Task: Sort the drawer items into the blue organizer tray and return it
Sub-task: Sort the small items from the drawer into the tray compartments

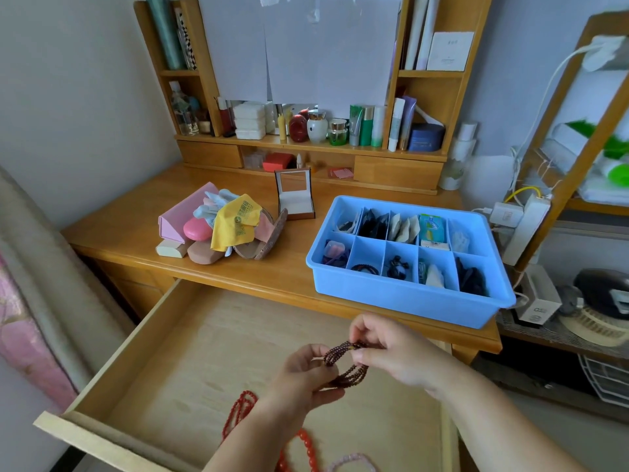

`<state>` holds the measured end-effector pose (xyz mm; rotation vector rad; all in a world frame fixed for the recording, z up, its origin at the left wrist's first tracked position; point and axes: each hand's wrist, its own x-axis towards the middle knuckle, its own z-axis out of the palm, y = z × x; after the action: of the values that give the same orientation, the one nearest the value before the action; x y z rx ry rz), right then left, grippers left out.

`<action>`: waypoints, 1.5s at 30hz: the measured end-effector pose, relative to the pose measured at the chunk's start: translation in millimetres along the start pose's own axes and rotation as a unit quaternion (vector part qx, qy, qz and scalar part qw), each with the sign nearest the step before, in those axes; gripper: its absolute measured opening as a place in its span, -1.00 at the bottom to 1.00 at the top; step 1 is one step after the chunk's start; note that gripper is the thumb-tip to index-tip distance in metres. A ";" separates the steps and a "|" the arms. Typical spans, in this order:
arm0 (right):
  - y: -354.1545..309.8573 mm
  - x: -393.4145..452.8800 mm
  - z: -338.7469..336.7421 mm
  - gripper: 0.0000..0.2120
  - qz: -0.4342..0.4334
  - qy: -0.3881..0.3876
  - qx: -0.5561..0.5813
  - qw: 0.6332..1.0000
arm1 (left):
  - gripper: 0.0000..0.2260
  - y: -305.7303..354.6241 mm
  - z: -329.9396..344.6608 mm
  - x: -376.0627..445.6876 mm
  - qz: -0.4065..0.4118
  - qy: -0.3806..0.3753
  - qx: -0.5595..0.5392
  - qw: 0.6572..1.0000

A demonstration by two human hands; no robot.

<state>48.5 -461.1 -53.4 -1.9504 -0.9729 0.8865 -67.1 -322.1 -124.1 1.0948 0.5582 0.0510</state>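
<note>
Over the open wooden drawer [163,338] both hands hold a dark red bead bracelet [343,361] of several strands. My left hand [303,376] grips its lower end with curled fingers. My right hand [391,352] pinches its upper strands. The blue organizer tray [401,301] stands on the desk to the right, its compartments holding small packets, hair ties and dark items. In the drawer lie a red bead string [241,408], an orange-red bead string [306,441] and a pale pink bracelet [354,459], partly behind my left forearm.
A pile of glasses cases and cloths [221,226] sits on the desk's left, with an open small box [295,195] behind it. Cosmetics line the shelf [306,143] at the back. A power strip [524,223] and a cluttered rack stand to the right.
</note>
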 end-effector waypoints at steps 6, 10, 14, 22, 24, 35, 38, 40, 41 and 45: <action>-61.5 33.3 -71.6 -0.83 -0.061 0.000 -0.022 0.998 | -0.60 -20.5 -38.9 4.0 -0.011 0.070 0.002 0.998; -79.2 70.3 -117.4 -0.84 -0.044 0.057 -0.092 0.993 | -0.80 -38.1 -75.0 6.1 -0.040 0.170 0.045 0.984; -65.7 115.9 -124.4 -0.81 0.050 0.077 -0.191 0.977 | -0.83 -45.8 -90.7 10.1 -0.039 0.186 0.044 0.981; -35.1 115.7 -98.0 -0.83 0.074 0.001 -0.351 0.933 | -0.80 -57.4 -103.1 15.7 -0.035 0.206 0.070 0.975; -31.2 102.5 -94.0 -0.86 0.022 0.079 -0.320 0.944 | -0.80 -61.1 -106.0 16.7 -0.032 0.207 0.105 0.972; 88.8 15.3 71.0 -0.85 0.078 0.012 -0.299 0.951 | -0.76 -71.8 -86.7 8.1 0.041 0.154 0.463 0.872; 126.1 9.0 101.6 -0.72 0.183 -0.059 -0.359 0.913 | -0.76 -73.9 -82.9 8.3 0.047 0.134 0.502 0.853; 133.5 6.6 112.3 -0.79 0.175 -0.042 -0.378 0.908 | -0.76 -73.8 -82.7 8.1 0.041 0.127 0.504 0.853; 135.3 5.4 115.7 -0.82 0.160 -0.033 -0.386 0.908 | -0.77 -73.9 -82.9 7.8 0.041 0.124 0.507 0.852; 126.8 2.7 110.7 -0.93 0.138 -0.001 -0.269 0.953 | -0.77 -72.5 -72.6 4.2 0.075 0.080 0.499 0.860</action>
<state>-1.5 -475.4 -213.5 -2.5979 -1.0347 0.8299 -113.0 -295.0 -211.9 2.1691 0.6599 -0.0183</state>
